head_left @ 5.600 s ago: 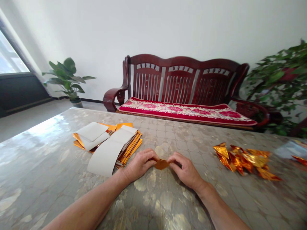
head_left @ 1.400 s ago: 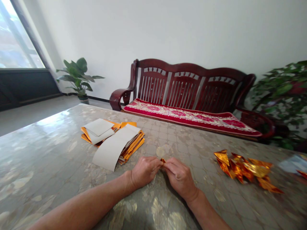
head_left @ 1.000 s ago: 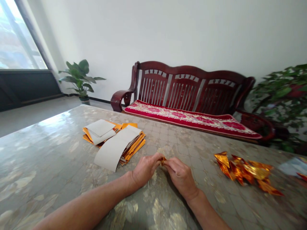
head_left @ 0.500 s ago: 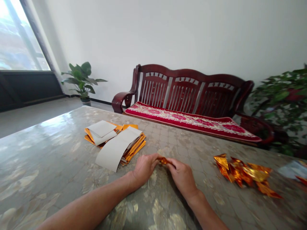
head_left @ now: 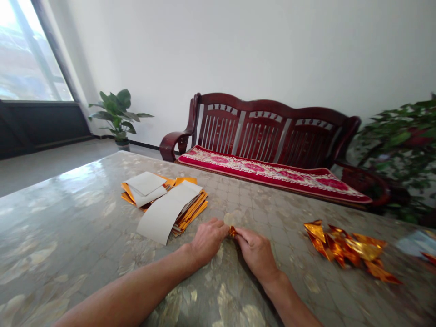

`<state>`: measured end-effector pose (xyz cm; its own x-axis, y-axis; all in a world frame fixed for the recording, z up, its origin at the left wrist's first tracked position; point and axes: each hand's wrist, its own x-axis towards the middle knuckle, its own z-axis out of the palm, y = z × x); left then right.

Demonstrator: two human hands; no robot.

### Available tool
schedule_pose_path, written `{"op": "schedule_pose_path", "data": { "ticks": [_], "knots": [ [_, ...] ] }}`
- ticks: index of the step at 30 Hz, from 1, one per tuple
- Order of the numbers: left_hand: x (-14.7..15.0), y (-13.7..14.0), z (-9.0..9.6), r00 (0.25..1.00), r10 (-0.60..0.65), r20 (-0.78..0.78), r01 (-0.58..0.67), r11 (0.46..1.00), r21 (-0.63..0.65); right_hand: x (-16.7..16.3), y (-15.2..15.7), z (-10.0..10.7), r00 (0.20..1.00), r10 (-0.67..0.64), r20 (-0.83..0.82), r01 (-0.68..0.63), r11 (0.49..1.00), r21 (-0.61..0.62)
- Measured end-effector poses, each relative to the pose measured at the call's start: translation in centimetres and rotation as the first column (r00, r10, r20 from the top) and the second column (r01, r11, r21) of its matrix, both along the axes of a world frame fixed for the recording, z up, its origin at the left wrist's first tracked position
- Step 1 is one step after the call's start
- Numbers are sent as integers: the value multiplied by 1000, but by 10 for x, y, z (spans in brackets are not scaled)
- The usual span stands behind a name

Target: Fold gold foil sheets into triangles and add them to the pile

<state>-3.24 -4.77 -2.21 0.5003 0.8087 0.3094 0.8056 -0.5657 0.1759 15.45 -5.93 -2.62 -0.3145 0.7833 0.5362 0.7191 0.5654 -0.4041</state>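
Between my two hands, low over the patterned table (head_left: 112, 254), is a small piece of shiny gold-orange foil paper (head_left: 232, 231). My left hand (head_left: 210, 240) is closed on its left end, with the fingertips partly hidden behind the hand. From the other side, my right hand (head_left: 258, 252) pinches the right end between thumb and fingers. Only the crumpled middle of the foil shows. Left of my hands lies a stack of foil paper sheets (head_left: 190, 217), orange at the edges, with pale backing sides (head_left: 163, 211) facing up.
Several folded gold foil pieces (head_left: 350, 247) lie in a heap on the right of the table. Beyond them is a clear plastic wrapper (head_left: 417, 243). A dark red wooden bench (head_left: 262, 131) with a red floral cushion (head_left: 272, 172) stands past the far edge.
Both hands stay on the foil with only slight finger shifts; a bit less of the foil shows between them. The stack and the heap lie as before.
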Motion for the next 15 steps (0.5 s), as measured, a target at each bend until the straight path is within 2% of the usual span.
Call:
{"op": "schedule_pose_path", "data": {
  "ticks": [9,15],
  "knots": [
    [3,-1,-5,992,-106,-63,107,994,3,-6,-4,1,998,15,57,-17,999,35],
    [2,-2,-4,988,-133,-75,127,989,-70,-10,-6,3,992,2,127,-9,999,49]
  ]
}}
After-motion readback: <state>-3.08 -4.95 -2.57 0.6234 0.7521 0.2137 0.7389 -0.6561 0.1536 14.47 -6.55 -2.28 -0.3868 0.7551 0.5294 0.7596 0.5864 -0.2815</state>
